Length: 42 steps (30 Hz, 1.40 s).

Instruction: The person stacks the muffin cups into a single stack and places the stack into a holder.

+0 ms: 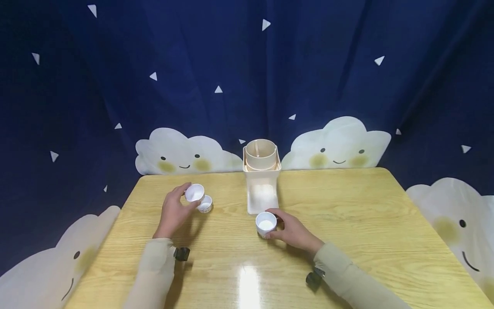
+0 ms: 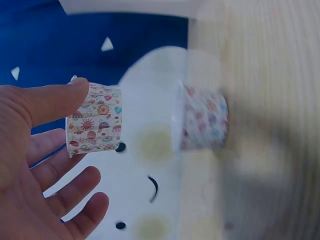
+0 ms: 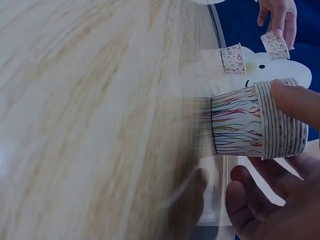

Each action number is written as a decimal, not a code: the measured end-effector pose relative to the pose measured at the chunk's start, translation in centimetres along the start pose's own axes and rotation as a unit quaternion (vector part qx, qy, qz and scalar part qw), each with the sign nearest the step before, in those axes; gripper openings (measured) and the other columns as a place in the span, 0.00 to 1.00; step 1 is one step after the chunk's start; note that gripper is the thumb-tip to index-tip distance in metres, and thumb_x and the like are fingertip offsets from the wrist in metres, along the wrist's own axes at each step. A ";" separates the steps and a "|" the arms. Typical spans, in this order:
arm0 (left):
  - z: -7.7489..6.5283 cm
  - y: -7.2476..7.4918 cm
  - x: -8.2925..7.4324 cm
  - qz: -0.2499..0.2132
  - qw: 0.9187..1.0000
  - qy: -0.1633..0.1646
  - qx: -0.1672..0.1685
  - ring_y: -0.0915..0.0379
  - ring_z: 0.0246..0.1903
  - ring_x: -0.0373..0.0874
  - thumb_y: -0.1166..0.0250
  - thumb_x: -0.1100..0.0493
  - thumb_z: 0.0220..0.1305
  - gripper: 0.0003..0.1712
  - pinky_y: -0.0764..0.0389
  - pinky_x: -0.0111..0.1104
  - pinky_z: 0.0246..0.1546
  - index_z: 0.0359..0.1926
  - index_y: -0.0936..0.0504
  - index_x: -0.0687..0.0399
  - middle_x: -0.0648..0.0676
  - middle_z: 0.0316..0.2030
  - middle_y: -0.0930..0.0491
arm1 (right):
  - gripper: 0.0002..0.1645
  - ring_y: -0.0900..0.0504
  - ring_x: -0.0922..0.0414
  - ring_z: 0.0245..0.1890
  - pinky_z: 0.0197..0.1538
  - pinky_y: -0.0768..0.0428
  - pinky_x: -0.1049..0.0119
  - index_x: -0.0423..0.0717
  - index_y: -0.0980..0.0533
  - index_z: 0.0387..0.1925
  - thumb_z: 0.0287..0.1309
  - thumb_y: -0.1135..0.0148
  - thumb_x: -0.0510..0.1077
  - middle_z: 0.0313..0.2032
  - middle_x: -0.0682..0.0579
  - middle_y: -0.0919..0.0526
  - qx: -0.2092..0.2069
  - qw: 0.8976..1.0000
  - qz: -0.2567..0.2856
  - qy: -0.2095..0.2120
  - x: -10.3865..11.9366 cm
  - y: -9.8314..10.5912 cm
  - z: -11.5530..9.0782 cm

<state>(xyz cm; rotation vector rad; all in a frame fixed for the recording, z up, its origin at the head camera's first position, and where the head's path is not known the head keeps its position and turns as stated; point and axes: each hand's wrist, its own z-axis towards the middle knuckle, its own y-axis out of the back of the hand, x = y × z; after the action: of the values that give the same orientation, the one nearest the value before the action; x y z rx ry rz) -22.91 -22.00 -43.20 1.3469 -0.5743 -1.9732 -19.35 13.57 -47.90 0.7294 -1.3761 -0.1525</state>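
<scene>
Between thumb and fingers, my left hand (image 1: pixel 173 213) pinches a small white paper cup (image 2: pixel 97 119) printed with little flowers and mushroom-like shapes. Just beyond it, a second paper cup of like print (image 2: pixel 205 117) stands upright on the table, partly overlapped in the head view. My right hand (image 1: pixel 292 231) grips a stack of nested paper cups (image 3: pixel 239 122) with wavy coloured lines, thumb on one side and fingers on the other. The stack is upright, its open top facing up, in front of the cream plastic stand's foot (image 1: pixel 262 199).
The cream stand holds a round, open-topped tube (image 1: pixel 261 161) at the table's far edge. Behind the wooden table (image 1: pixel 347 201) hangs a dark blue curtain (image 1: pixel 239 51) with white triangles and smiling clouds. A light glare lies on the tabletop near the front.
</scene>
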 end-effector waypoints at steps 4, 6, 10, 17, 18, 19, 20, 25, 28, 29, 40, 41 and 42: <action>0.0 -0.4 -1.8 0.000 1.000 -0.020 0.011 0.25 0.52 0.60 0.23 0.60 0.50 0.36 0.28 0.52 0.54 0.61 0.24 0.63 0.66 0.56 0.20 | 0.39 0.20 0.55 0.48 0.53 0.24 0.58 0.49 0.28 0.62 0.48 0.23 0.46 0.50 0.49 0.17 0.002 1.000 0.002 0.004 -0.1 0.2 0.1; -0.1 -0.7 -2.7 -0.002 0.999 -0.033 0.022 0.24 0.51 0.59 0.23 0.60 0.49 0.36 0.26 0.52 0.54 0.60 0.22 0.62 0.64 0.55 0.19 | 0.38 0.20 0.55 0.47 0.53 0.24 0.58 0.49 0.27 0.61 0.48 0.23 0.45 0.49 0.49 0.17 0.002 1.000 0.005 0.005 -0.1 0.2 0.1; -0.4 -1.2 -4.4 -0.006 0.997 -0.059 0.046 0.23 0.52 0.58 0.21 0.59 0.48 0.35 0.23 0.52 0.53 0.59 0.21 0.60 0.61 0.54 0.17 | 0.37 0.21 0.54 0.47 0.52 0.24 0.58 0.47 0.27 0.61 0.49 0.23 0.44 0.49 0.48 0.18 0.009 1.000 0.016 0.007 0.1 0.3 0.0; -1.2 -2.0 -7.9 -0.006 0.986 -0.123 0.113 0.23 0.53 0.55 0.21 0.58 0.46 0.34 0.23 0.50 0.55 0.58 0.19 0.56 0.57 0.55 0.16 | 0.37 0.20 0.54 0.49 0.53 0.23 0.61 0.45 0.28 0.62 0.50 0.24 0.43 0.51 0.48 0.18 0.016 1.000 0.026 0.007 0.2 0.3 -0.1; -1.4 -2.2 -8.4 -0.006 0.984 -0.132 0.122 0.23 0.53 0.55 0.20 0.58 0.46 0.34 0.23 0.49 0.55 0.58 0.19 0.55 0.57 0.55 0.16 | 0.37 0.20 0.54 0.49 0.53 0.23 0.61 0.44 0.28 0.61 0.50 0.24 0.43 0.51 0.48 0.18 0.015 0.999 0.028 0.008 0.2 0.3 0.0; -1.5 -2.4 -8.8 -0.008 0.982 -0.138 0.130 0.23 0.54 0.54 0.20 0.58 0.46 0.34 0.23 0.49 0.56 0.58 0.19 0.54 0.56 0.55 0.16 | 0.37 0.20 0.53 0.50 0.54 0.23 0.60 0.44 0.28 0.61 0.50 0.24 0.43 0.51 0.47 0.18 0.016 0.999 0.030 0.009 0.1 0.3 0.0; -1.6 -2.6 -9.2 -0.012 0.980 -0.143 0.138 0.23 0.54 0.54 0.21 0.58 0.46 0.34 0.23 0.48 0.57 0.58 0.19 0.54 0.55 0.55 0.16 | 0.37 0.20 0.53 0.50 0.55 0.23 0.59 0.44 0.28 0.61 0.50 0.24 0.43 0.52 0.47 0.18 0.017 0.999 0.031 0.010 0.0 0.2 0.0; -2.1 -3.9 -10.9 -0.018 0.973 -0.166 0.162 0.24 0.57 0.52 0.22 0.56 0.49 0.34 0.25 0.46 0.60 0.60 0.20 0.52 0.53 0.56 0.17 | 0.35 0.20 0.52 0.53 0.56 0.23 0.58 0.45 0.28 0.61 0.51 0.25 0.44 0.53 0.48 0.19 0.019 0.999 0.036 0.013 -0.4 0.1 0.1; -2.2 -4.6 -11.6 -0.018 0.971 -0.172 0.166 0.24 0.58 0.52 0.22 0.56 0.49 0.34 0.25 0.46 0.62 0.60 0.20 0.52 0.53 0.57 0.17 | 0.35 0.20 0.51 0.53 0.56 0.22 0.56 0.44 0.28 0.60 0.51 0.24 0.44 0.52 0.47 0.18 0.018 0.999 0.043 0.016 -0.4 0.1 0.0; -2.3 -4.9 -11.8 -0.019 0.970 -0.172 0.169 0.25 0.58 0.52 0.22 0.56 0.49 0.34 0.25 0.45 0.62 0.60 0.20 0.51 0.53 0.57 0.17 | 0.35 0.20 0.51 0.53 0.56 0.22 0.56 0.44 0.28 0.60 0.51 0.24 0.44 0.51 0.47 0.18 0.018 0.999 0.047 0.017 -0.4 0.1 -0.1; -2.8 -7.4 -12.5 -0.030 0.965 -0.176 0.192 0.24 0.53 0.51 0.22 0.57 0.50 0.33 0.23 0.44 0.57 0.59 0.20 0.53 0.54 0.55 0.16 | 0.35 0.20 0.48 0.56 0.59 0.22 0.49 0.41 0.30 0.60 0.52 0.26 0.44 0.54 0.45 0.19 0.020 0.998 0.061 0.012 -0.5 0.0 -0.2; -2.9 -7.6 -12.5 -0.030 0.965 -0.178 0.192 0.24 0.53 0.51 0.22 0.57 0.50 0.33 0.23 0.44 0.57 0.59 0.20 0.53 0.54 0.55 0.16 | 0.35 0.20 0.47 0.56 0.60 0.22 0.49 0.41 0.30 0.60 0.53 0.26 0.44 0.54 0.44 0.19 0.021 0.998 0.062 0.013 -0.5 0.0 -0.2; -2.9 -7.7 -12.5 -0.030 0.964 -0.184 0.191 0.23 0.52 0.51 0.22 0.57 0.49 0.33 0.23 0.44 0.56 0.59 0.20 0.55 0.54 0.54 0.16 | 0.35 0.20 0.47 0.57 0.61 0.22 0.48 0.41 0.31 0.60 0.53 0.26 0.44 0.55 0.45 0.19 0.020 0.998 0.062 0.015 -0.5 0.0 -0.2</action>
<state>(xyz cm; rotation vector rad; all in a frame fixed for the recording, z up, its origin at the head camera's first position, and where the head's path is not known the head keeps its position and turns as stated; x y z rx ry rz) -19.35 -7.52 -41.55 1.2258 -1.1507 -2.2603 -19.24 13.93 -48.36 0.6747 -1.3960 -0.0157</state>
